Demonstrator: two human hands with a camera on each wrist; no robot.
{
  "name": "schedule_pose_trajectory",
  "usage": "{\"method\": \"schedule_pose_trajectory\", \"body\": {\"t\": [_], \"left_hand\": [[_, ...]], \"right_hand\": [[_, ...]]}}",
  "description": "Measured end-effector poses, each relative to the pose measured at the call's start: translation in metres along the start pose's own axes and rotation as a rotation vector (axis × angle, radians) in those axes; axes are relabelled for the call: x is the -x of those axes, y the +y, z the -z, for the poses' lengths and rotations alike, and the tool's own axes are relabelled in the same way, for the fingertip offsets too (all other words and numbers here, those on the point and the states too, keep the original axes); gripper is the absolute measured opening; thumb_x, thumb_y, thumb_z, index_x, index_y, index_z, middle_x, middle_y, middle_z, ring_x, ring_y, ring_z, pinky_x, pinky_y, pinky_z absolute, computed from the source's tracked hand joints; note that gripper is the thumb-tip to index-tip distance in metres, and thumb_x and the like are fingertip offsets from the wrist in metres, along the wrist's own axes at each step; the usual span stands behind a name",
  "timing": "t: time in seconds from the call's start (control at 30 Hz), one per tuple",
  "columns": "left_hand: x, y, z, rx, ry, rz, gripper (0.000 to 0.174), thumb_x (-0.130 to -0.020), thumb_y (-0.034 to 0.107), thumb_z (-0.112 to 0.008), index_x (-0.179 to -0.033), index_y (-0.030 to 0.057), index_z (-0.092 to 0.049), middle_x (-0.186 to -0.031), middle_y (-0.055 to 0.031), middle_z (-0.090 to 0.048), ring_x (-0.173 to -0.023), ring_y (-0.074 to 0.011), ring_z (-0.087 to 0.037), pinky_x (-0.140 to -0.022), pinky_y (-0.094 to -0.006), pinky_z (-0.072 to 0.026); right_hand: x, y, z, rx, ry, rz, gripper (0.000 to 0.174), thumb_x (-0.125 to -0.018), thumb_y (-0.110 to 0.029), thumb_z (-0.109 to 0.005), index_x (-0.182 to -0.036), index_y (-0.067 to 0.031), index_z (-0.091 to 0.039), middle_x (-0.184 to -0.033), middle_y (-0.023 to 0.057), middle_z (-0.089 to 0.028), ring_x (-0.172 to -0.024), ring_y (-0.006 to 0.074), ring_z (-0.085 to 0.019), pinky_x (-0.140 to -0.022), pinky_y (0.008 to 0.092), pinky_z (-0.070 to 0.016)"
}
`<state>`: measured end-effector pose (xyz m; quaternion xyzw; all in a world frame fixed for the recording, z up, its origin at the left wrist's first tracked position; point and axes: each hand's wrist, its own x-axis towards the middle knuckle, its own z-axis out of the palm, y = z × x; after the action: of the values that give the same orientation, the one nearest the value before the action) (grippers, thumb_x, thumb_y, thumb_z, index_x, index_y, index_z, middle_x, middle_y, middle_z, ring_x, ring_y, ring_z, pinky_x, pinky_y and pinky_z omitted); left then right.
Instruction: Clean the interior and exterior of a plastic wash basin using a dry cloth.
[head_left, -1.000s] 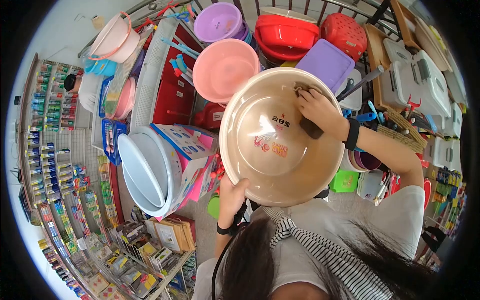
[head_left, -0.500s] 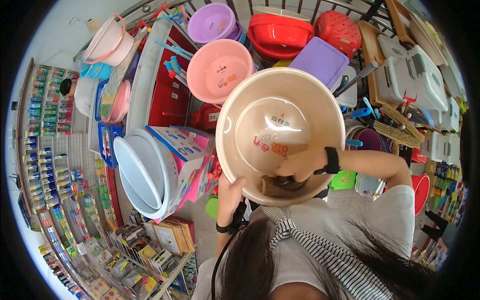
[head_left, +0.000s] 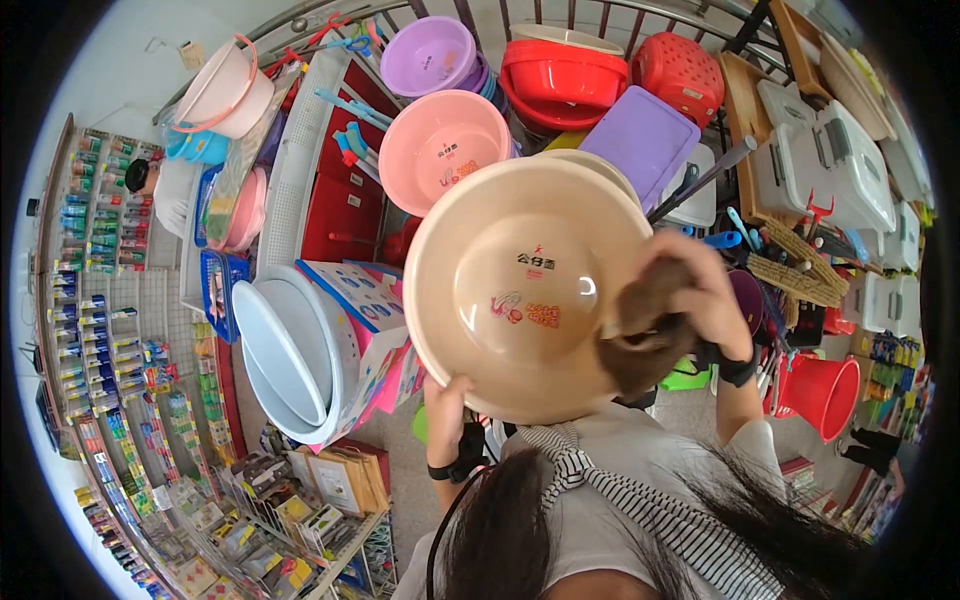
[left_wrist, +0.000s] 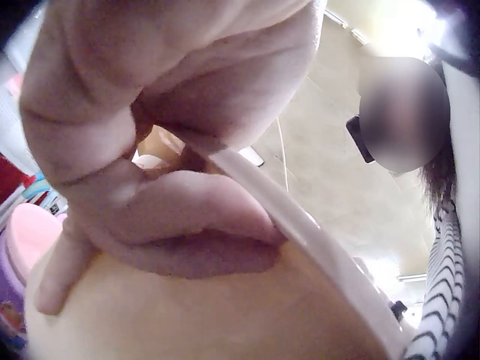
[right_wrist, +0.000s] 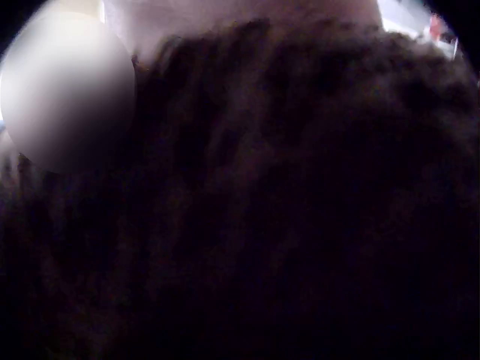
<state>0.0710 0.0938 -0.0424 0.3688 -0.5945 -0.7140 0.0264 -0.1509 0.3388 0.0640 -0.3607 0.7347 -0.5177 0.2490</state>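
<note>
A large beige basin [head_left: 520, 345] with printed lettering on its bottom is held tilted before the person's chest. The left hand [head_left: 447, 405] grips its rim at the lower left, thumb over the edge. In the left wrist view the curled fingers [left_wrist: 150, 202] of that hand lie against the basin's outer wall [left_wrist: 225, 315]. At the basin's right rim, the right hand [head_left: 708, 295] holds a bunched brown cloth [head_left: 640, 345], which overlaps the rim in the head view. Dark cloth [right_wrist: 247, 195] fills most of the right wrist view and hides the fingers there.
Another beige basin [head_left: 610, 172] shows behind the held one. Pink [head_left: 440, 140], purple [head_left: 425, 60] and red basins [head_left: 565, 75] stand beyond. Pale blue tubs [head_left: 290, 350] are at the left, a red bucket [head_left: 825, 395] at the right, and stocked shelves [head_left: 110, 350] far left.
The right hand wiped down inside the basin to its near wall, then rose with the cloth to the right rim. The basin moved slightly left, uncovering another behind; the left hand keeps its grip.
</note>
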Motion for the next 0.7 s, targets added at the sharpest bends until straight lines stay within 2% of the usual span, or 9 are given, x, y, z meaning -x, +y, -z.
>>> {"method": "schedule_pose_trajectory", "body": {"t": [0.1,0.2,0.23,0.27,0.3,0.37,0.5,0.6,0.7], "left_hand": [[0.000,-0.002,0.018,0.095,0.065,0.054,0.051,-0.069,-0.001,-0.055,-0.119,-0.0078,-0.054,-0.103,-0.0127,-0.065,-0.095,-0.0250,-0.064,-0.086,-0.0342,-0.0505],[0.001,-0.005,0.036,0.142,0.130,0.096,0.057,-0.068,0.000,-0.056,-0.124,-0.0076,-0.051,-0.107,-0.0143,-0.064,-0.096,-0.0261,-0.064,-0.085,-0.0348,-0.0511],[0.003,-0.002,0.036,0.156,0.158,0.063,0.042,-0.072,0.000,-0.057,-0.113,-0.0079,-0.057,-0.103,-0.0111,-0.065,-0.092,-0.0203,-0.063,-0.081,-0.0309,-0.0498],[0.004,-0.004,0.040,0.156,0.157,0.065,0.042,-0.072,0.000,-0.057,-0.113,-0.0079,-0.057,-0.103,-0.0111,-0.065,-0.092,-0.0203,-0.063,-0.081,-0.0309,-0.0498],[0.005,-0.006,0.046,0.155,0.175,0.103,0.042,-0.072,0.000,-0.057,-0.113,-0.0074,-0.056,-0.102,-0.0106,-0.065,-0.092,-0.0205,-0.063,-0.080,-0.0311,-0.0500],[0.008,-0.001,0.047,0.169,0.208,0.141,0.043,-0.073,-0.001,-0.056,-0.116,-0.0064,-0.055,-0.100,-0.0095,-0.064,-0.092,-0.0208,-0.063,-0.080,-0.0320,-0.0503],[0.015,0.006,0.053,0.180,0.288,0.133,0.047,-0.072,-0.001,-0.056,-0.119,-0.0059,-0.054,-0.100,-0.0092,-0.064,-0.090,-0.0218,-0.064,-0.082,-0.0329,-0.0504],[0.007,0.006,0.058,0.165,0.274,0.063,0.046,-0.073,0.000,-0.057,-0.118,-0.0070,-0.055,-0.102,-0.0101,-0.066,-0.090,-0.0236,-0.065,-0.082,-0.0347,-0.0509],[-0.018,0.005,0.042,-0.096,0.210,-0.122,0.042,-0.077,0.004,-0.056,-0.117,-0.0085,-0.056,-0.102,-0.0163,-0.069,-0.092,-0.0243,-0.067,-0.081,-0.0363,-0.0514]], "right_hand": [[0.037,0.010,0.031,-0.309,0.349,-0.163,0.044,-0.064,-0.021,-0.047,-0.101,0.0014,-0.057,-0.088,0.0085,-0.060,-0.087,0.0177,-0.059,-0.080,0.0281,-0.0467],[0.053,0.024,0.037,-0.359,0.384,-0.311,0.034,-0.088,-0.029,-0.048,-0.101,0.0018,-0.055,-0.087,0.0081,-0.058,-0.086,0.0157,-0.058,-0.078,0.0269,-0.0454],[0.053,0.044,0.033,-0.185,0.401,-0.274,0.031,-0.093,-0.028,-0.049,-0.101,0.0017,-0.056,-0.087,0.0064,-0.058,-0.084,0.0142,-0.057,-0.078,0.0263,-0.0453],[0.052,0.066,0.025,-0.011,0.416,-0.239,0.029,-0.099,-0.026,-0.050,-0.102,0.0015,-0.056,-0.087,0.0047,-0.059,-0.082,0.0126,-0.056,-0.077,0.0257,-0.0451],[0.050,0.071,0.012,-0.057,0.372,-0.381,0.019,-0.099,-0.017,-0.056,-0.102,0.0011,-0.058,-0.086,0.0027,-0.060,-0.077,0.0103,-0.056,-0.073,0.0255,-0.0462],[0.042,0.081,-0.010,-0.032,0.212,-0.526,0.025,-0.095,-0.023,-0.065,-0.103,0.0000,-0.059,-0.086,0.0046,-0.063,-0.070,0.0090,-0.057,-0.066,0.0263,-0.0467],[0.023,0.092,-0.039,-0.117,0.109,-0.410,0.039,-0.090,-0.029,-0.069,-0.113,0.0023,-0.063,-0.085,0.0086,-0.068,-0.070,0.0108,-0.059,-0.065,0.0279,-0.0474],[0.021,0.100,-0.042,-0.071,0.088,-0.331,0.037,-0.090,-0.029,-0.068,-0.106,0.0041,-0.067,-0.077,0.0106,-0.068,-0.068,0.0124,-0.060,-0.064,0.0296,-0.0479],[0.025,0.102,-0.034,-0.070,0.205,-0.393,0.032,-0.090,-0.027,-0.066,-0.094,0.0050,-0.069,-0.070,0.0113,-0.066,-0.065,0.0131,-0.060,-0.063,0.0312,-0.0485]]}}
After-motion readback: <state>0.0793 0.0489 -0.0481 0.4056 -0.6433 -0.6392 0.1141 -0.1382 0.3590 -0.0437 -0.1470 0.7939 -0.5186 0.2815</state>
